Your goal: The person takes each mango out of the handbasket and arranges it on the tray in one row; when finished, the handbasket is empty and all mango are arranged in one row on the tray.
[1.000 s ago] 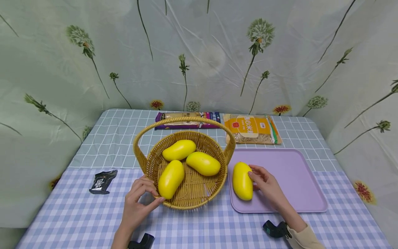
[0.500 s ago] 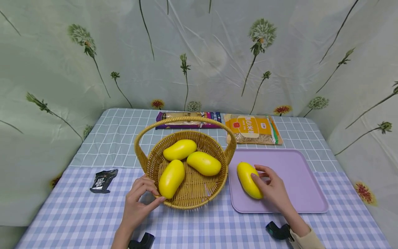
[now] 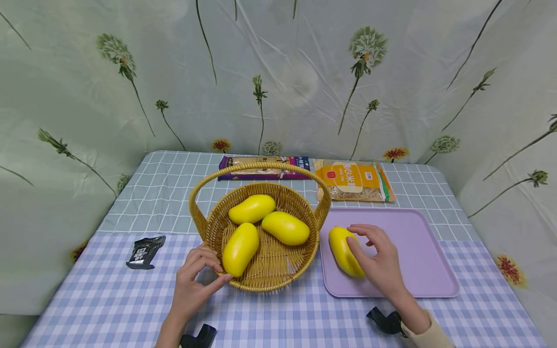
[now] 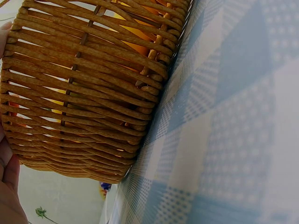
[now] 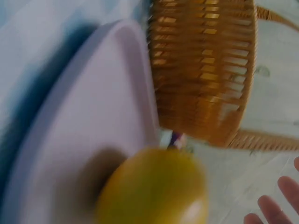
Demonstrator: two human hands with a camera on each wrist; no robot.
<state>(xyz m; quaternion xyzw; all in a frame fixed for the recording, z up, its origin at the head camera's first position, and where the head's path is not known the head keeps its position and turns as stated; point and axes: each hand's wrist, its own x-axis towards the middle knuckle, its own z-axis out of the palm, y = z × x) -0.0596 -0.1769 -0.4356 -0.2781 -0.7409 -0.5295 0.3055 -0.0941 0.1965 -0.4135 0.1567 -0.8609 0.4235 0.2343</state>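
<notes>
Well, the left hand (image 3: 196, 274) pinches the near-left rim of the wicker basket (image 3: 267, 265), where three yellow mangoes (image 3: 285, 228) lie. The right hand (image 3: 382, 261) is spread, fingers parted, beside a fourth mango (image 3: 341, 251) on the lilac tray (image 3: 419, 258); whether the thumb touches the fruit, I can't tell. That mango sits at the tray's left end, near the basket.

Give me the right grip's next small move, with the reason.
Probably ease the right grip clear of the mango: the fruit appears to lie on the lilac tray, and the fingers look spread rather than wrapped round it. Three more mangoes sit in the wicker basket, whose rim the left grip holds.
</notes>
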